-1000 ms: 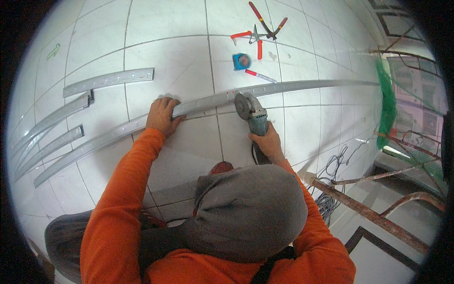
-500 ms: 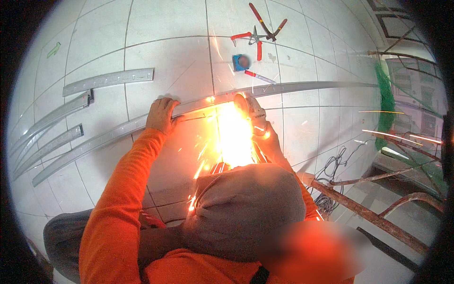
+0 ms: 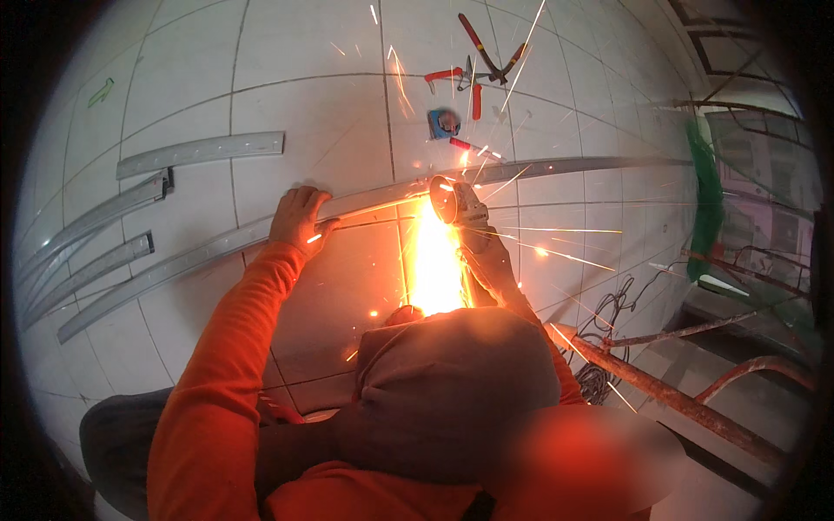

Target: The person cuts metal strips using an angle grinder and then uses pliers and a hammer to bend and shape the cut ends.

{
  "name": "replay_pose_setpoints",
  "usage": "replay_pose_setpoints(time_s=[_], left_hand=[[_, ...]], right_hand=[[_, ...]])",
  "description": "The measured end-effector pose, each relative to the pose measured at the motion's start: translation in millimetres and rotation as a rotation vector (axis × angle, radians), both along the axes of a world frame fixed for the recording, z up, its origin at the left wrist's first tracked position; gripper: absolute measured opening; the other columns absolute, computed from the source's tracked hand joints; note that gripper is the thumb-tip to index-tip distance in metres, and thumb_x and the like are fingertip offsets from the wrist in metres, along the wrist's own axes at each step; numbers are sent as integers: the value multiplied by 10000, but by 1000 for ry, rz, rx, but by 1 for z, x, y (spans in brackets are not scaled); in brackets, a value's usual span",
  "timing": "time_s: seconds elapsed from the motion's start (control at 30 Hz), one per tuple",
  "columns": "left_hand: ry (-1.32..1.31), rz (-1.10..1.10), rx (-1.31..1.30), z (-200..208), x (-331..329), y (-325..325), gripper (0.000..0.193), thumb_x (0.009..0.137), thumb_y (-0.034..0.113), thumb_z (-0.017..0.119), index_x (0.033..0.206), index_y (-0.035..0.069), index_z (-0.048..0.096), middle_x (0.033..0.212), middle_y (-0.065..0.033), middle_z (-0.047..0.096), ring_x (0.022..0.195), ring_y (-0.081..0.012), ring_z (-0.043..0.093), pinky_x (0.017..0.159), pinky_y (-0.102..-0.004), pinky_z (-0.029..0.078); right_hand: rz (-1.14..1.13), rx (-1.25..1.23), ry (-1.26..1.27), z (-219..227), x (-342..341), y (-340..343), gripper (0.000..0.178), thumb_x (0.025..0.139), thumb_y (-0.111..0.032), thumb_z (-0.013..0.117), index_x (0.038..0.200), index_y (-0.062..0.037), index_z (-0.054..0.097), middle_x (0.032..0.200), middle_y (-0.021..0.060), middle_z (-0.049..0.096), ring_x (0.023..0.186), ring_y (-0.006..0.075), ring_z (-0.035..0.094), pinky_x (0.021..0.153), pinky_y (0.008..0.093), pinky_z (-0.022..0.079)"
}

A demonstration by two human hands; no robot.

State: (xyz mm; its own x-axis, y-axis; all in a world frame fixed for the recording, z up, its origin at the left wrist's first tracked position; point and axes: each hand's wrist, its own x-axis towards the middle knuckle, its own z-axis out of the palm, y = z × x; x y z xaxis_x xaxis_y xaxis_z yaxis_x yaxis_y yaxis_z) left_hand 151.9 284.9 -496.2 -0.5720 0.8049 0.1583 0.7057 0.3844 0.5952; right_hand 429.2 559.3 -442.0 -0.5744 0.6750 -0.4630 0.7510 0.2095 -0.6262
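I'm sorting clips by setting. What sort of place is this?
Probably a building site or metal workshop floor: an angle grinder throws sparks off a long metal channel on floor tiles, with rusty pipes alongside.

You had a long grey metal channel [image 3: 217, 252] lying flat on the white tiled floor, running from lower left up toward the right edge, its line bowed by the lens. It was a shallow, open profile with raised lips along both sides. The angle grinder [image 3: 459, 204] sat across it near its middle, disc down on the metal, its body pointing back toward you. A bright orange-white stream of sparks poured from the contact point toward you, with thinner streaks scattering outward.
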Motion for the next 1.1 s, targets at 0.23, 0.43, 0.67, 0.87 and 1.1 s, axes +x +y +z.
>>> replay_pose_setpoints(time_s=[0.23,0.43,0.67,0.87,1.1], left_hand=[[-38,9,49,-1,-1,4,495,699,245,824,1104,74,598,1077,-129,596,1015,-348,553,893,-451,453],[-26,5,22,-6,-1,2,492,713,256,817,1107,79,582,1082,-115,572,1014,-328,536,902,-435,442],[-52,12,-4,-5,-1,3,497,714,276,819,1107,70,595,1090,-124,578,1037,-337,533,917,-440,438],[-58,28,-63,3,0,1,481,747,289,804,1122,63,605,1118,-127,578,1073,-341,523,958,-427,429],[-118,66,-204,24,2,6,479,780,287,790,1161,53,618,1171,-137,568,1112,-319,513,1003,-416,421]], right_hand=[[66,77,-4,10,-7,2,602,723,-213,781,1229,-5,529,1010,149,655,896,249,649,798,372,529],[53,43,38,13,-12,1,611,708,-216,787,1214,6,525,1013,156,655,898,253,649,796,376,526],[9,109,-68,27,-28,-8,594,705,-221,783,1183,22,527,1011,167,653,908,263,647,796,377,523],[56,161,-106,29,-33,-12,582,717,-249,777,1173,28,545,1063,211,658,968,318,655,830,392,520],[78,176,-153,33,-37,-5,644,723,-345,801,1191,10,538,1043,243,680,987,389,671,837,441,528]])
